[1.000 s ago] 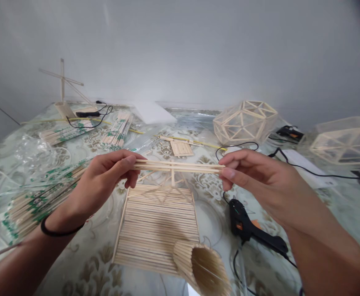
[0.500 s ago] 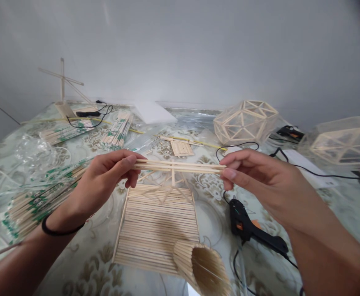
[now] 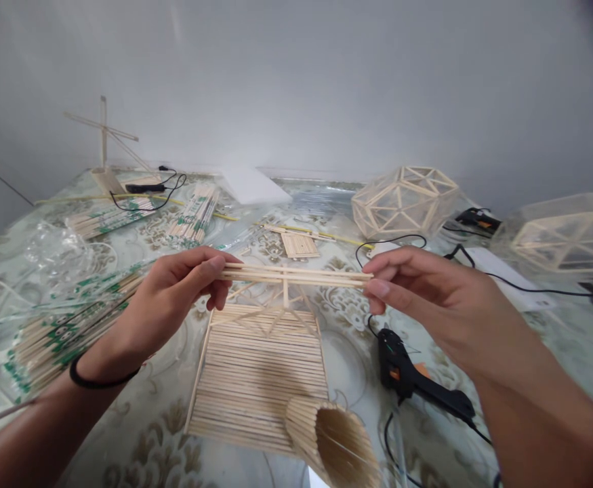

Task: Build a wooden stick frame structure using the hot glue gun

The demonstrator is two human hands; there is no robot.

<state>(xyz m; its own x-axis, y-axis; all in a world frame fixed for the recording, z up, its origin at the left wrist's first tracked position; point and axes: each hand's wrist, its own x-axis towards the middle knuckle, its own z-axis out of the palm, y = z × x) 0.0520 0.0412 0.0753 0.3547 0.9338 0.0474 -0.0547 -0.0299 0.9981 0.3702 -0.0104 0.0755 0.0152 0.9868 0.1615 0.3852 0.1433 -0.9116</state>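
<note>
Several thin wooden sticks (image 3: 316,276) lie side by side, held level across the middle of the view. My left hand (image 3: 177,288) pinches their left ends between thumb and fingers. At the other end, my right hand (image 3: 413,288) grips the tips the same way. Beneath the sticks, thin struts stand at the far edge of a flat panel of wooden sticks (image 3: 260,373); whether the held sticks touch these struts I cannot tell. A round tube of sticks (image 3: 301,423) lies tilted at the panel's near right corner. Right of the panel rests a black glue gun (image 3: 418,386).
Packs of wooden sticks (image 3: 67,332) lie at the left, with more behind. Two rounded stick frames in clear plastic, one a domed frame (image 3: 402,203), stand at the right. A small stick panel (image 3: 299,245) lies farther back. Black cables (image 3: 540,291) cross the right side.
</note>
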